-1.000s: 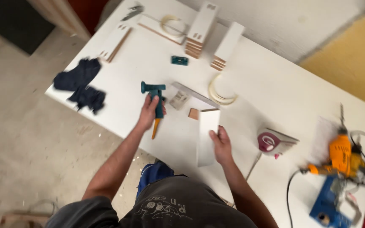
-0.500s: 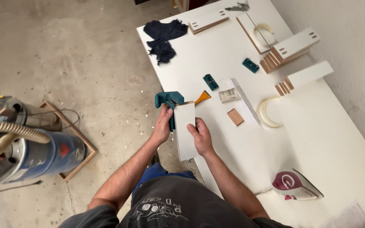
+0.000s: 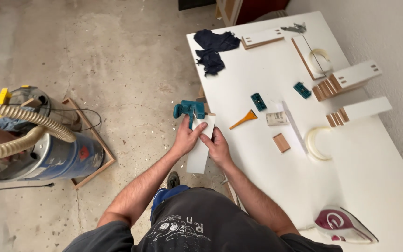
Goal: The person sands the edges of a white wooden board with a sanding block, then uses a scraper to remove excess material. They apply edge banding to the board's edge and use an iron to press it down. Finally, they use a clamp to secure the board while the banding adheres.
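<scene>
A narrow white board (image 3: 199,156) is held off the left edge of the white table (image 3: 267,182), over the floor. My left hand (image 3: 187,135) grips its upper left side, fingers on its top end. My right hand (image 3: 216,145) holds its right edge. A teal tool (image 3: 190,110) sits against the board's far end, just above my left hand. I cannot tell which hand bears the tool.
On the table lie an orange scraper (image 3: 244,119), two small teal blocks (image 3: 258,101), a wood square (image 3: 281,143), curled edge banding (image 3: 314,143), slotted white boards (image 3: 356,74), a dark cloth (image 3: 213,49) and an iron (image 3: 343,225). A shop vacuum (image 3: 47,149) with hose stands on the concrete floor at left.
My view has swung left and the table now lies to the right. Both hands have brought the white board and teal tool off the table's edge, over the floor.
</scene>
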